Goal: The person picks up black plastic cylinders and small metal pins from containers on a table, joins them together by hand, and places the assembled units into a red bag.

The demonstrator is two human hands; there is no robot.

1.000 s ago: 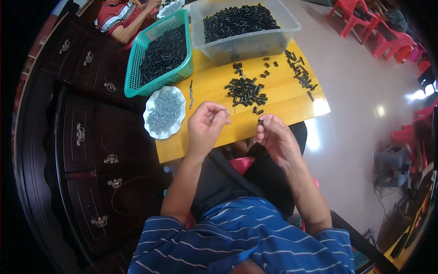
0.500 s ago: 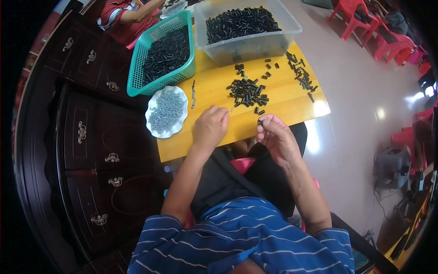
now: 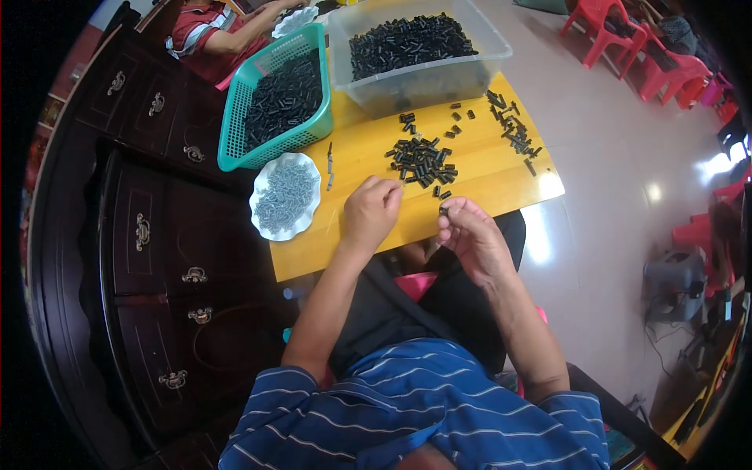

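Note:
My right hand is at the near edge of the yellow table, pinching a small black cylindrical piece between thumb and fingertips. To its left, my left hand hovers low over the tabletop with its fingers curled together. Whatever those fingers hold, if anything, is too small to make out. Just beyond both hands lies a loose pile of short black tubes, with a few stray ones around it. Left of my left hand stands a white scalloped dish full of small silvery metal pieces that look like screws or pins.
A green perforated basket and a translucent plastic bin, both filled with black pieces, stand at the back. Longer black pieces lie along the right edge. Dark drawers flank the left. Another person works beyond the basket.
My left hand has shifted a little to the right and away from me, closer to the pile. My right hand keeps its pinch on the black piece, almost unmoved.

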